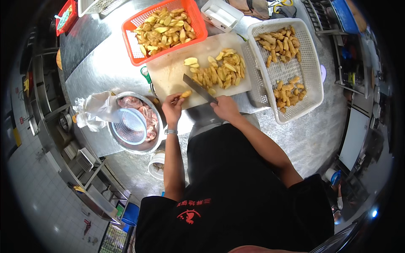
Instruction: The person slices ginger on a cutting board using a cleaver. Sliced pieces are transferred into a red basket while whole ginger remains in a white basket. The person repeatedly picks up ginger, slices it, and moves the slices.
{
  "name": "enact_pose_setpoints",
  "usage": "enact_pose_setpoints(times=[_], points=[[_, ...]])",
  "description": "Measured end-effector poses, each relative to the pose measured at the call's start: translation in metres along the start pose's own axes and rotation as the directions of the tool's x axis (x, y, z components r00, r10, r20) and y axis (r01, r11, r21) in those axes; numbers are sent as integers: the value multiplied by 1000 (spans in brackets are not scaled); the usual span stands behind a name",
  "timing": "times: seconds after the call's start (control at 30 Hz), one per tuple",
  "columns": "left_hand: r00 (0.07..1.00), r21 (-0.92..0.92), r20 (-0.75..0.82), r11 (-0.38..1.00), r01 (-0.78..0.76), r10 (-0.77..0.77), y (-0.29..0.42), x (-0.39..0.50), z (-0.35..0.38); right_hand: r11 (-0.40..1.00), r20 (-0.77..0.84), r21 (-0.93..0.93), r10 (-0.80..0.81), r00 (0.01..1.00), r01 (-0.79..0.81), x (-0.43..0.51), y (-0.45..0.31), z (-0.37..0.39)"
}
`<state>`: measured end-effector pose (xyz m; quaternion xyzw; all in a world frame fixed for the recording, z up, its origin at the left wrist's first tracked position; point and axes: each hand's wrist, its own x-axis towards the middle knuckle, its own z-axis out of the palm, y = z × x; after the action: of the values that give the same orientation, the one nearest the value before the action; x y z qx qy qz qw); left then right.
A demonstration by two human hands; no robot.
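Observation:
Between the fingertips of my left hand (172, 109) is a piece of ginger (186, 94), over the near edge of the white cutting board (167, 74). My right hand (226, 108) grips a cleaver (198, 88) by its handle, the blade pointing up and left across the board. Right of the blade lies a heap of cut ginger (221, 71), with a few slices (190, 61) at its upper left. More cut ginger (164, 30) fills the red plastic basket (134, 59) behind the board. Whole ginger roots (280, 44) lie in two groups in the white plastic basket (308, 109) at the right.
A metal basin (158, 139) holding raw meat (150, 118) and a blue colander (129, 126) stands at the left beside a plastic bag (101, 106). A white container (221, 14), yellow-handled scissors (283, 3) and a green-handled tool (145, 74) lie around the board. A white bucket (155, 166) stands below.

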<state>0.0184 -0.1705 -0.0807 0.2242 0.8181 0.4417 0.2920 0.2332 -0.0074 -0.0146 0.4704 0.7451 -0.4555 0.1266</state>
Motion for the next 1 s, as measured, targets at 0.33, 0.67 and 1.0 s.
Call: enact_pose_setpoints(times=[0.33,0.67,1.0], points=[[910,240,0,884,-402,414,27,-10,18,976,17,-184,-111,994,112,-16,-15,-19],[811,373,36,745,-553,584,29,3,22,965,31,-231,-123,992,127,-27,-32,-23],[813,321,-5,771,-550,582,16,3,30,984,21,-180,-7,1000,10,9,-45,19]])
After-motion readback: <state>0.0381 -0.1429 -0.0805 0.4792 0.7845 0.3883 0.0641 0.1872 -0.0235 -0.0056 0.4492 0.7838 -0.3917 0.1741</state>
